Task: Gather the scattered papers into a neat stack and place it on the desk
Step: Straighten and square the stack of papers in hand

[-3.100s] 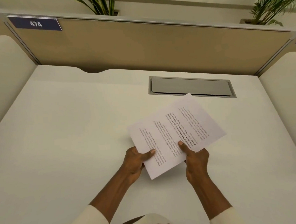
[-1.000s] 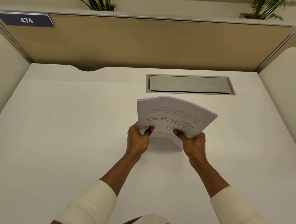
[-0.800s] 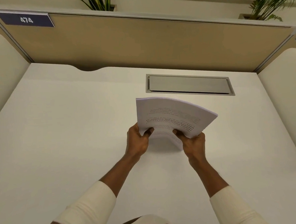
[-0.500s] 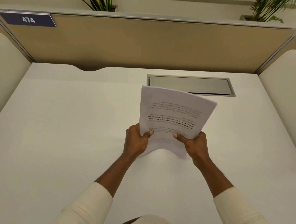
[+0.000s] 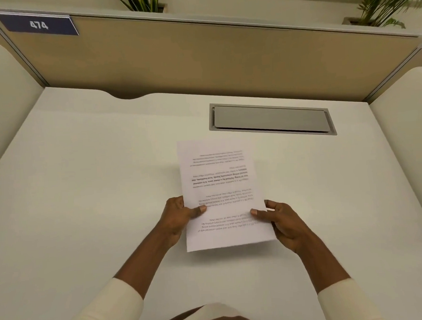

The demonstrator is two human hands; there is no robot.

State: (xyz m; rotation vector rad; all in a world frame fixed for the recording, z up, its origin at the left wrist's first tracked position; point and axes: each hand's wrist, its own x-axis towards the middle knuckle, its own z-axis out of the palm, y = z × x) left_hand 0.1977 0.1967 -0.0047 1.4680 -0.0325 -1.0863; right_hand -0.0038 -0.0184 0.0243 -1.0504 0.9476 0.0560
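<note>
Squared stack of white printed paper sheets (image 5: 222,193) over the white desk (image 5: 89,181), near grey cable hatch (image 5: 271,118) | left hand (image 5: 177,216) pinches left edge | right hand (image 5: 283,223) pinches right edge

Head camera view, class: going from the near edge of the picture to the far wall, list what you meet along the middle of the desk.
Stack of papers held between left hand and right hand → bare desk → grey cable hatch → tan partition → potted plants.
</note>
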